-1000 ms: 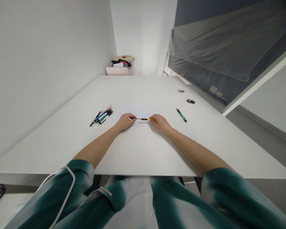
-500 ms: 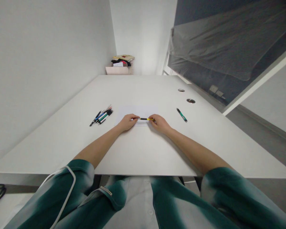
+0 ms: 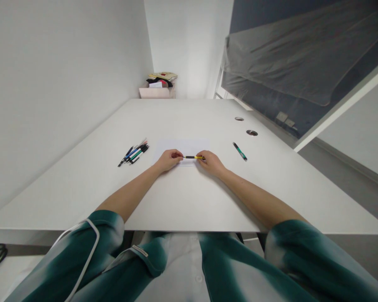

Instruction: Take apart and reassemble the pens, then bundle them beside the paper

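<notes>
A yellow and black pen (image 3: 190,157) lies level between my two hands, above a white sheet of paper (image 3: 189,147). My right hand (image 3: 210,162) is closed on its yellow end. At the other end, my left hand (image 3: 170,160) has its fingertips pinched together at the pen's thin tip; whether they grip the tip or a small part is too small to tell. Off to the left lies a pile of several pens (image 3: 135,153) in blue, green, black and white. A single green and black pen (image 3: 240,152) rests to the right of my right hand.
The white table (image 3: 189,201) carries all of this. Two round metal grommets (image 3: 252,133) are set in its right side. Beyond the far edge stands a pinkish box (image 3: 154,92) with cloth items on top. A wall runs along the left, and a white cable crosses my left sleeve.
My left hand has shifted very slightly left, and a bit more of the pen's tip shows beside its fingers. My right hand and the loose pens look the same.
</notes>
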{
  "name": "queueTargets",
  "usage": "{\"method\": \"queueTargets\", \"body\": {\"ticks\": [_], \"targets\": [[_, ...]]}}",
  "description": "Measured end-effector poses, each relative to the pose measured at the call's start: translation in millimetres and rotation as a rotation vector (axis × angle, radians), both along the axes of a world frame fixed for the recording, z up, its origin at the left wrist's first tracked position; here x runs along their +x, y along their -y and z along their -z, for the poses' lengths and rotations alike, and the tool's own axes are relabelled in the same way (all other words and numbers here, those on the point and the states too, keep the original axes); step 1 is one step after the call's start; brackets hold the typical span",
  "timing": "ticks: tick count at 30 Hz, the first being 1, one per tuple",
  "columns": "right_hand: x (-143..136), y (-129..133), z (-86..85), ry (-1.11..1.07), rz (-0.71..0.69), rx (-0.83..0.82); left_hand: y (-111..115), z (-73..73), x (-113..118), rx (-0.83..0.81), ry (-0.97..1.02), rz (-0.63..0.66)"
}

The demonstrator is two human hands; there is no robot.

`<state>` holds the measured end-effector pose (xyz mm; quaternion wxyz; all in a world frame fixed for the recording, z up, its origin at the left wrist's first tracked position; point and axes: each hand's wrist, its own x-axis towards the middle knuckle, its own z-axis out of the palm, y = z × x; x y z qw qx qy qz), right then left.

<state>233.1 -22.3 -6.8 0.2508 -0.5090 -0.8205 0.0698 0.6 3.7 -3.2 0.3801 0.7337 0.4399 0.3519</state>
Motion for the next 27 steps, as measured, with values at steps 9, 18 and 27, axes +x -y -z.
{"method": "queueTargets", "body": {"ticks": [9,18,27], "targets": [[-2.5,1.6,0.1,0.002,0.007,0.004,3.0,-0.4,1.6,0.029,-0.048,-0.010],[-4.7,3.4,2.6,0.004,-0.021,0.006,5.5,-1.4,2.2,0.082,-0.107,-0.013],[-5.0,6.8,-4.5,0.172,-0.035,0.033,7.6,-3.3,2.8,0.131,-0.162,-0.012]]}}
